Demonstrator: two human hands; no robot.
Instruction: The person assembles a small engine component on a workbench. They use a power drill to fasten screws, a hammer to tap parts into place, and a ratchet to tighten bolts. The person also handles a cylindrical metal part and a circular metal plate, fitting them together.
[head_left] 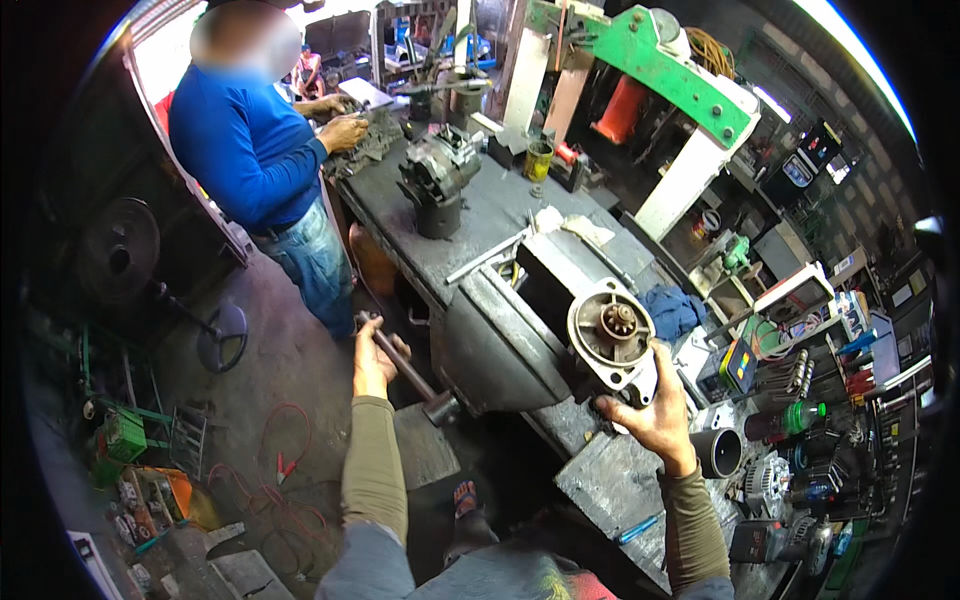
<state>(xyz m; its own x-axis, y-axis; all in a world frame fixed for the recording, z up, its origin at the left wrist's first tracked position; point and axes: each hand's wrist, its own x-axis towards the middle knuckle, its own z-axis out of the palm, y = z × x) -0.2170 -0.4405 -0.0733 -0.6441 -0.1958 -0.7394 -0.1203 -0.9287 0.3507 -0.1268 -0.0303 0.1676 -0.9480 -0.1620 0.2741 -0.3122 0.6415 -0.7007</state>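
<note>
My left hand (372, 368) is closed around the handle of a hammer (412, 374), whose thick head hangs low beside the bench. My right hand (655, 420) grips a starter motor (584, 345) by its lower side, thumb below and fingers along the flange. A brown toothed pinion gear (620, 321) shows in the open end of its pale metal housing. The starter's rear part is partly hidden. Just left of it, a large rounded dark metal casing (490, 350) stands at the bench edge, between my hands.
A person in a blue shirt (245, 150) works with both hands at the far left of the bench (490, 215). Another metal unit (440, 175) stands there. A green press frame (650, 70) rises behind. Several parts, including an alternator (768, 484), crowd the right.
</note>
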